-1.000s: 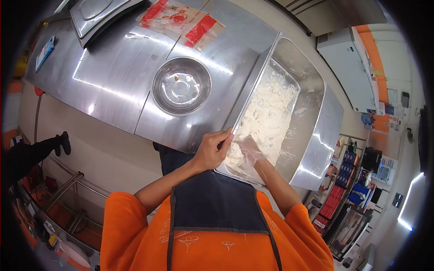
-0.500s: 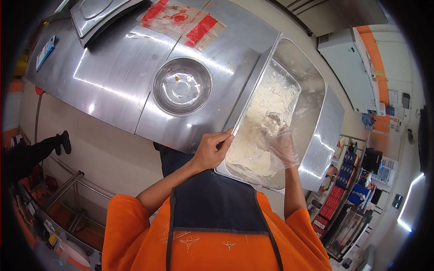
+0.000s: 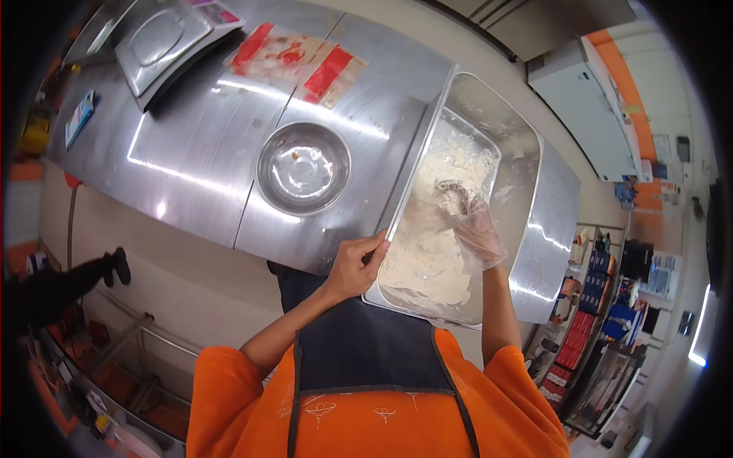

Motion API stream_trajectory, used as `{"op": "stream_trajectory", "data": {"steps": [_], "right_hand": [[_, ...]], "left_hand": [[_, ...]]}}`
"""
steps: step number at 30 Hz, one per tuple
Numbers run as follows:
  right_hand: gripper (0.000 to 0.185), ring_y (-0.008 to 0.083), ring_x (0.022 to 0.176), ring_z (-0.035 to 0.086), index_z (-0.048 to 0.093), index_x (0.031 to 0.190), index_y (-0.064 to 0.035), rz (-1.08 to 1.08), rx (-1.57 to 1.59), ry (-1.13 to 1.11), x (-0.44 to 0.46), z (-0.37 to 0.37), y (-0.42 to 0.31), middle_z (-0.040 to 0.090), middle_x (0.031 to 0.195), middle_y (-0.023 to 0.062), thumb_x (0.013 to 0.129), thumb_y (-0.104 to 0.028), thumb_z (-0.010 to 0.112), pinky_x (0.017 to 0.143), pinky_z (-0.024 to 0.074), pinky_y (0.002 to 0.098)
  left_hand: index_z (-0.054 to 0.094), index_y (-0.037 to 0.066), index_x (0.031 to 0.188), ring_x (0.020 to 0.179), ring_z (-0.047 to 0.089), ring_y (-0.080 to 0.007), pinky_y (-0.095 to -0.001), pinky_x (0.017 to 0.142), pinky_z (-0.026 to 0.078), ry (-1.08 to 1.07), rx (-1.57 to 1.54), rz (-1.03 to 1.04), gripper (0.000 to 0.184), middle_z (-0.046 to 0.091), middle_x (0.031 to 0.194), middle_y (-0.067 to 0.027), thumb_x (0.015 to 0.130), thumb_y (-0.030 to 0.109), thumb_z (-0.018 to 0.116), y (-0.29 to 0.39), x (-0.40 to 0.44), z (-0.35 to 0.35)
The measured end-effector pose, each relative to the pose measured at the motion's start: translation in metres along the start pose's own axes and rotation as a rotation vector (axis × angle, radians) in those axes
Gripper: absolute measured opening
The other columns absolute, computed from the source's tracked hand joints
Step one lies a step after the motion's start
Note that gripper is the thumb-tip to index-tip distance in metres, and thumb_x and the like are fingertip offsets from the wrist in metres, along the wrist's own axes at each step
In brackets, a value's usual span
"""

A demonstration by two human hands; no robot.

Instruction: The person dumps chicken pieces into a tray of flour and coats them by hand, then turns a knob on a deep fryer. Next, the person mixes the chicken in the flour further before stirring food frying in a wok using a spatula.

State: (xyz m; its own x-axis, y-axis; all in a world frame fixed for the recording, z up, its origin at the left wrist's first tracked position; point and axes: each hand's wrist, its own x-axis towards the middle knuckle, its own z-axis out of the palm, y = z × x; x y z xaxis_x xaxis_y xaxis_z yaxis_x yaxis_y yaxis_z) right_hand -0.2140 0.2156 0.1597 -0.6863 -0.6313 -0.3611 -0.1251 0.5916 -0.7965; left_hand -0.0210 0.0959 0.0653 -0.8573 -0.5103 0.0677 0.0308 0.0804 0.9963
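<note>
A deep steel pan (image 3: pixel 527 122) with pale flour (image 3: pixel 427 263) across its bottom stands in front of me, to the right. My left hand (image 3: pixel 356 264) is closed on the pan's left rim, thumb and fingers pinching the edge. Inside the pan, my right hand (image 3: pixel 475 227) wears a clear, loose plastic glove dusted with flour. Its fingers curl down into the flour around a floury, darker lump (image 3: pixel 452 188) whose kind I cannot make out. Left of the pan sits a round steel bowl (image 3: pixel 304 168) with a small orange-brown bit inside.
On the steel table (image 3: pixel 206 137) lie a red-and-clear plastic bag (image 3: pixel 294 61) and a blue packet (image 3: pixel 79 119). A scale (image 3: pixel 164 42) stands at the far left. A white chest cabinet (image 3: pixel 580 107) and stocked shelves (image 3: pixel 584 305) are at the right. A person's dark-clothed leg (image 3: pixel 76 286) shows at left.
My gloved right hand has shifted slightly within the flour, its fingers moving a little left. My left hand keeps its grip on the rim. The whole view has tilted slightly.
</note>
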Motion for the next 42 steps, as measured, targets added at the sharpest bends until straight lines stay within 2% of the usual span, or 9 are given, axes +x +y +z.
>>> {"op": "stream_trajectory", "data": {"steps": [3,7,14,21,26,33,36,39,42], "right_hand": [[0.028,0.0068,0.069,0.053,0.064,0.110,0.0024,-0.452,-0.844,0.212,0.012,-0.013,0.038,0.058,0.075,0.0064,0.087,-0.013,0.069,0.059,0.0445,0.0256],[0.027,0.0165,0.070,0.056,0.065,0.100,0.0022,-0.144,-0.003,0.035,0.009,-0.016,0.029,0.059,0.072,0.0103,0.085,-0.019,0.072,0.066,0.0464,0.0346],[0.029,0.0294,0.078,0.057,0.066,0.105,-0.0041,-0.467,-0.479,0.112,0.024,-0.019,0.074,0.062,0.078,0.0169,0.080,-0.017,0.073,0.075,0.0459,0.0421],[0.041,0.0180,0.079,0.062,0.063,0.118,-0.0030,-0.154,-0.026,0.085,0.022,-0.026,0.041,0.066,0.091,0.0130,0.081,-0.016,0.075,0.069,0.0478,0.0352],[0.046,0.0153,0.085,0.063,0.060,0.122,0.0004,0.046,0.269,0.012,0.022,-0.033,0.052,0.066,0.103,0.0092,0.081,-0.014,0.076,0.070,0.0519,0.0322],[0.053,0.0101,0.078,0.060,0.060,0.123,-0.0004,0.282,0.563,0.106,0.024,-0.021,0.073,0.069,0.095,0.0071,0.077,-0.016,0.079,0.064,0.0503,0.0273],[0.049,0.0220,0.098,0.063,0.061,0.121,0.0025,0.125,0.384,0.035,0.032,-0.008,0.096,0.068,0.108,0.0118,0.078,-0.016,0.076,0.092,0.0492,0.0332],[0.048,0.0151,0.079,0.062,0.064,0.118,-0.0041,-0.125,-0.184,0.124,0.039,0.008,0.113,0.070,0.097,0.0098,0.075,-0.017,0.080,0.071,0.0519,0.0300],[0.044,0.0129,0.083,0.061,0.065,0.116,-0.0049,-0.050,-0.160,0.099,0.040,0.009,0.120,0.069,0.098,0.0086,0.075,-0.015,0.078,0.071,0.0505,0.0286]], "left_hand": [[0.063,-0.004,0.118,0.050,0.046,-0.0121,-0.0285,0.048,0.037,0.005,0.013,-0.018,0.027,0.058,0.065,-0.0153,0.095,0.008,0.058,-0.003,-0.003,0.002],[0.064,-0.002,0.119,0.052,0.045,-0.0088,-0.0276,0.047,0.035,-0.003,0.050,-0.084,0.027,0.059,0.064,-0.0126,0.095,0.010,0.058,-0.001,-0.004,0.002],[0.064,-0.003,0.119,0.053,0.045,-0.0086,-0.0259,0.049,0.037,-0.020,0.067,-0.062,0.027,0.056,0.063,-0.0069,0.095,0.009,0.059,-0.002,-0.004,0.001],[0.063,0.000,0.123,0.076,0.052,-0.0139,-0.0282,0.066,0.045,0.419,0.405,0.134,0.031,0.054,0.087,-0.0079,0.093,0.006,0.059,-0.010,0.009,-0.060],[0.052,0.001,0.132,0.088,0.052,-0.0211,-0.0324,0.076,0.046,0.725,0.565,-0.007,0.040,0.051,0.107,-0.0134,0.095,0.016,0.060,-0.039,0.027,-0.116],[0.046,0.000,0.136,0.095,0.053,-0.0230,-0.0350,0.083,0.046,0.637,0.461,-0.103,0.050,0.052,0.112,-0.0156,0.096,0.025,0.061,-0.091,0.035,-0.133],[0.047,0.000,0.136,0.100,0.055,-0.0234,-0.0336,0.084,0.046,0.624,0.455,-0.193,0.049,0.054,0.117,-0.0157,0.096,0.025,0.061,-0.089,0.032,-0.131],[0.048,-0.002,0.134,0.095,0.054,-0.0238,-0.0343,0.079,0.045,0.612,0.421,-0.233,0.048,0.053,0.111,-0.0150,0.095,0.024,0.061,-0.085,0.028,-0.128],[0.049,-0.002,0.133,0.095,0.054,-0.0230,-0.0334,0.078,0.046,0.636,0.368,-0.208,0.048,0.053,0.110,-0.0143,0.095,0.025,0.061,-0.082,0.027,-0.122]]}}
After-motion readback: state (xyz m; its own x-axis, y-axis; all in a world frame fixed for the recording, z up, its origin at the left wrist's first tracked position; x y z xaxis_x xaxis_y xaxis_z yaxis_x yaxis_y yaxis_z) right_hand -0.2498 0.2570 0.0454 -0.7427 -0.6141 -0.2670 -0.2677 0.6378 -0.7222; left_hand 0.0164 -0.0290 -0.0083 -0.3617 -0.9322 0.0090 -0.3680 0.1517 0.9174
